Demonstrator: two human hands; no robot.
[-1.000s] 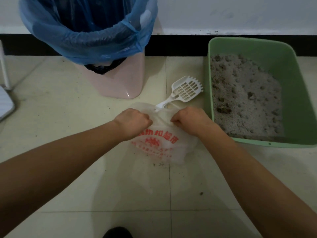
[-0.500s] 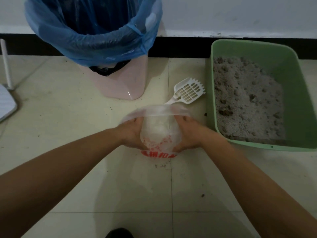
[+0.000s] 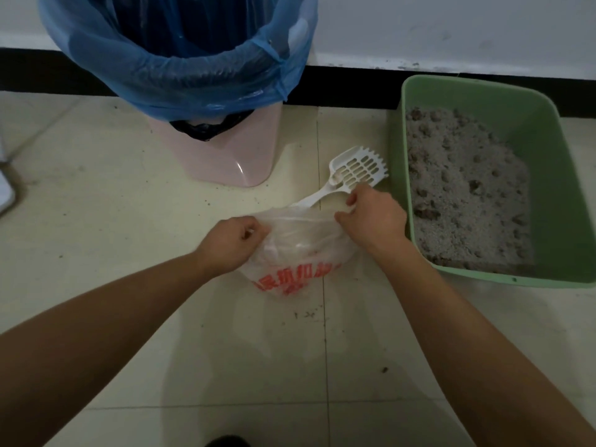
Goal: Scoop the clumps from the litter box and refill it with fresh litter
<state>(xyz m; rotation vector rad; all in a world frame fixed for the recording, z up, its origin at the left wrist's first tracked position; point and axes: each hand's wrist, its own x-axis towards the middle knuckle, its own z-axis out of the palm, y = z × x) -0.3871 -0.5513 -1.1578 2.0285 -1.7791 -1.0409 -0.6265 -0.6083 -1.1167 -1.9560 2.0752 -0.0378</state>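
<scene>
A thin white plastic bag point(image 3: 300, 253) with red print sits on the floor tiles in the middle. My left hand point(image 3: 230, 245) pinches its left rim, and my right hand point(image 3: 371, 217) grips its right rim, holding the mouth apart. A white slotted litter scoop point(image 3: 354, 171) lies on the floor just beyond the bag, its handle end under the bag's edge. To the right stands the green litter box point(image 3: 561, 195), filled with grey litter point(image 3: 464, 195) dotted with darker clumps.
A pink waste bin point(image 3: 232, 156) lined with a blue bag point(image 3: 180, 69) stands at the back left against the wall. A white object point(image 3: 4, 191) pokes in at the far left edge. Crumbs of litter point(image 3: 308, 314) lie on the tiles below the bag.
My hands have shifted from cupping the bag's sides to gripping its rim, the right hand moving up and right toward the scoop. The bag's mouth is pulled wider.
</scene>
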